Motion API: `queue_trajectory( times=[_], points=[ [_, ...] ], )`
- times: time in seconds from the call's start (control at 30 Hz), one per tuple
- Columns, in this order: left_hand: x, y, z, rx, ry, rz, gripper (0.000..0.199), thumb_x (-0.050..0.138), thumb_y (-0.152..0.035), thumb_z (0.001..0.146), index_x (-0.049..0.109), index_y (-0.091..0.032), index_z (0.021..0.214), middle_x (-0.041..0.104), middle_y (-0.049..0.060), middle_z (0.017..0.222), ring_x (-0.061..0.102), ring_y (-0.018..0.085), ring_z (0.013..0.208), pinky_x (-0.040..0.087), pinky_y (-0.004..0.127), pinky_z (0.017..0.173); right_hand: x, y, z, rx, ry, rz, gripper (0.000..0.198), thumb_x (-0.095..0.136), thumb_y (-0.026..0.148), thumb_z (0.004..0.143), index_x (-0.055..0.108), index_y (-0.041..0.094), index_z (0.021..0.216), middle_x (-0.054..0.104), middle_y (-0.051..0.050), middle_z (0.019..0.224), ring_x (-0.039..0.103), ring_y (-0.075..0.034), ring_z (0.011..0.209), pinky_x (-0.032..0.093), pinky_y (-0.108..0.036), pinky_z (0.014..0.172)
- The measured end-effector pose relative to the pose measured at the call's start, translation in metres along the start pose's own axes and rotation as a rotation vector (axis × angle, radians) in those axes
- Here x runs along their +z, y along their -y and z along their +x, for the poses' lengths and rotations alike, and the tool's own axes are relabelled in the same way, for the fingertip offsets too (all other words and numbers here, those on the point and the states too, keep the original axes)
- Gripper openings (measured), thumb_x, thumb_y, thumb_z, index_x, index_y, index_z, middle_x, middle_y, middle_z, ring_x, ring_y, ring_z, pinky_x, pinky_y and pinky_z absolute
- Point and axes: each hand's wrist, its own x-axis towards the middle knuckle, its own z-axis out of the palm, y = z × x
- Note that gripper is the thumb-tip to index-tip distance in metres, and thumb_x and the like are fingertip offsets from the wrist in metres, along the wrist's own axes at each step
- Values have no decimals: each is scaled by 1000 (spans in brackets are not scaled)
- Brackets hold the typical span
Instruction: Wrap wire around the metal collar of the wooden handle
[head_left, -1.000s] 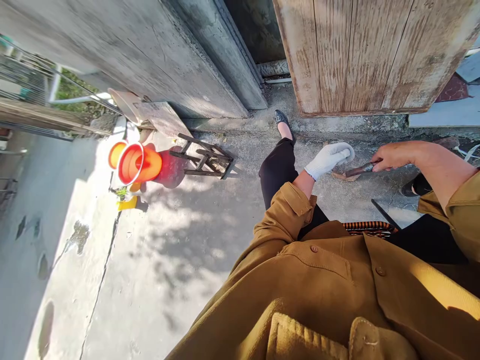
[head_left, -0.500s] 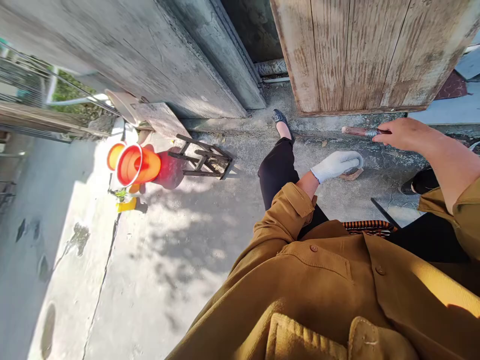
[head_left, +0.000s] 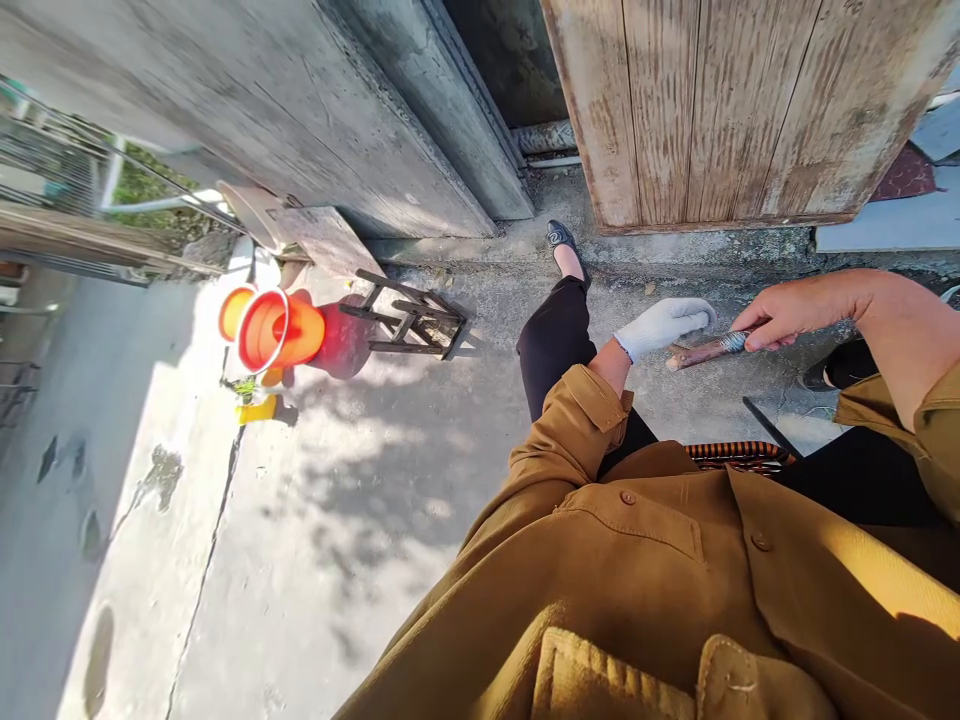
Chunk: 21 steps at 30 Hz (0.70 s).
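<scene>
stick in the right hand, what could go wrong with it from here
The stick is very close to the gloved left hand, so a stray movement might knock it. The right hand is bare, so the silvery binding could perhaps scrape its skin.

Lone head-worn camera, looking forward and down over the wearer's brown jacket (head_left: 600,590) (so close it fills the lower right), left hand (head_left: 666,326) and right hand (head_left: 795,311) farther out, wooden panel (head_left: 735,110) at top edge, concrete ground (head_left: 315,560) at left
</scene>
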Motion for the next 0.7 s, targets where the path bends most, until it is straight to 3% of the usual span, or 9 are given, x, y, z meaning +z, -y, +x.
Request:
queue_trajectory(
  times=[0.07,0.17,0.23,0.3,0.37,0.47,0.57,0.7],
  points=[
    [3,-1,1,3,-26,-127,49,77,-63,100,75,-14,105,76,8,103,67,16,90,57,32,90,-6,8,-15,-59,-134,73,48,77,71,92,73,23,92,62,-1,76,52,-18,74,40,-36,74],
    [7,-6,1,31,-77,-255,58,73,-74,102,73,-16,100,71,5,92,56,11,72,50,27,72,-15,14,-35,-90,-583,285,53,76,74,94,69,22,96,60,-3,78,49,-18,76,40,-37,75],
    [10,-12,-1,24,-53,-287,63,73,-79,100,72,-16,96,66,3,83,47,8,63,43,26,64,-21,12,-40,-37,-874,403,53,72,75,97,67,22,100,60,-4,81,48,-18,75,40,-37,75],
    [11,-20,-4,-6,36,-291,67,77,-82,95,72,-15,93,63,1,77,44,8,60,39,26,61,-26,4,-35,114,-1021,369,52,67,75,101,66,22,98,64,-7,84,50,-19,75,41,-38,74],
    [10,-26,-9,-14,128,-284,72,80,-86,90,74,-14,92,64,2,77,45,9,60,39,27,60,-30,-8,-24,337,-998,160,50,66,72,103,66,22,94,69,-10,85,54,-20,77,41,-39,75],
    [7,-32,-14,8,130,-277,77,81,-90,85,76,-14,94,70,5,85,47,9,64,41,27,63,-31,-25,-2,545,-784,-220,42,69,65,101,72,23,97,74,-12,88,57,-24,78,40,-40,74],
    [3,-32,-16,24,46,-260,75,80,-89,87,73,-14,90,69,5,85,48,8,64,40,26,63,-21,-32,12,509,-457,-313,39,70,63,98,74,25,94,75,-10,84,61,-25,75,40,-39,71],
    [-3,-29,-13,22,-63,-219,61,79,-74,97,68,-15,87,67,4,83,47,7,62,39,25,62,0,-24,16,303,-140,-199,41,73,64,93,72,24,82,69,-7,71,60,-23,68,40,-39,68]
  ],
)
